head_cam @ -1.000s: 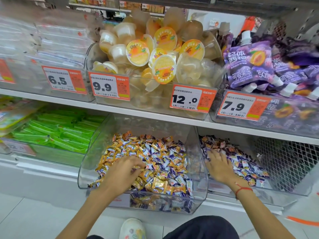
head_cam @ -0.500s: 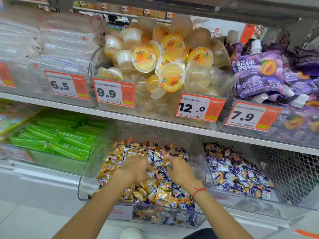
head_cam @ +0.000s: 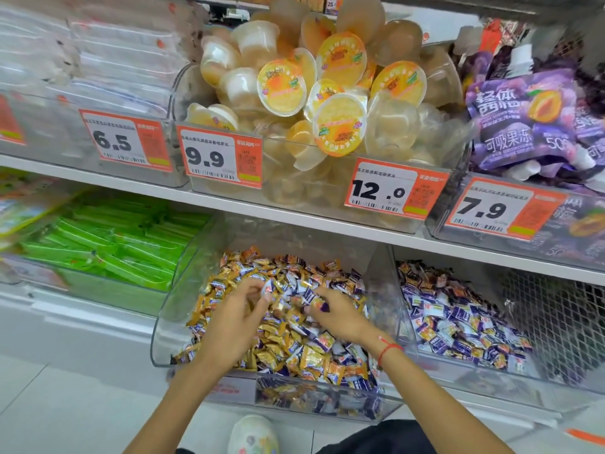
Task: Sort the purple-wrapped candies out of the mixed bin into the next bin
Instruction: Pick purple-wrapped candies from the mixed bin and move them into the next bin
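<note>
A: Two hands, two clear bins on the lower shelf (head_cam: 294, 221). Where are your hands?

B: Both in the mixed bin (head_cam: 170, 326). Your left hand (head_cam: 234, 317) pinches a small wrapper at its fingertips; your right hand (head_cam: 337, 314) grasps a purple-wrapped candy (head_cam: 325, 307).

A: And the purple candies?

B: Too many to count, scattered under your fingers among gold ones; more fill the next bin (head_cam: 491, 375), on your right.
</note>
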